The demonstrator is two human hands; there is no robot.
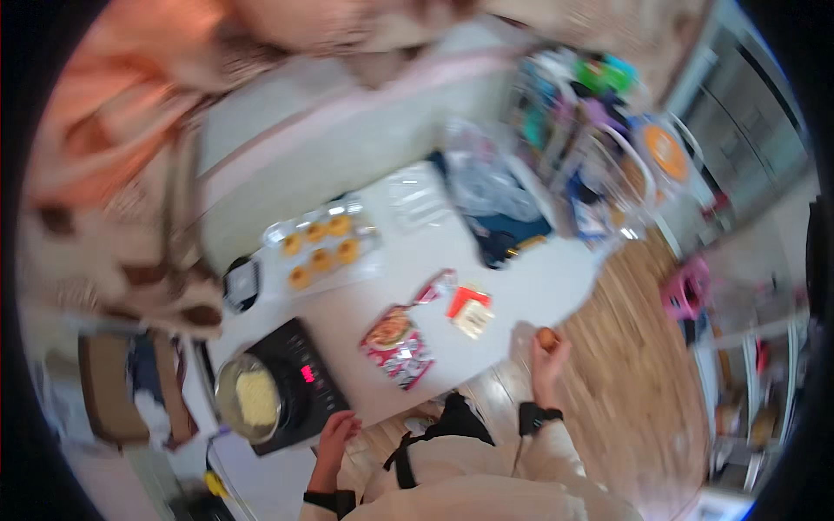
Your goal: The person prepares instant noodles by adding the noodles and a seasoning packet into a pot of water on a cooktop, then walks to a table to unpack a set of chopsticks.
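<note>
1. I am looking down at a white table [521, 286] that is running from lower left toward upper right, over a wood-plank floor [625, 382].
2. My right hand [547, 352] is hovering off the table's near edge, fingers curled and pinching a small round brownish thing [546, 338], perhaps an egg; the blur is making it hard to say.
3. My left hand [334, 431] is resting at the near edge of a black cooktop [300, 382], fingers loosely bent and holding nothing that I can see.
4. A pan [248, 399] with pale yellow contents is sitting on the cooktop's left side.
5. A red and white food packet [398, 340] is lying in the middle of the table, with a small red and cream sachet [470, 311] just beside it, toward my right hand.
6. Farther back, a clear tray of round golden pieces [321, 247] is lying near the table's far edge.
7. At the far right end, crumpled plastic bags [495, 195] and a crowded wire rack [591, 130] are filling the corner.
8. A pale sofa [347, 122] is standing behind the table.
</note>
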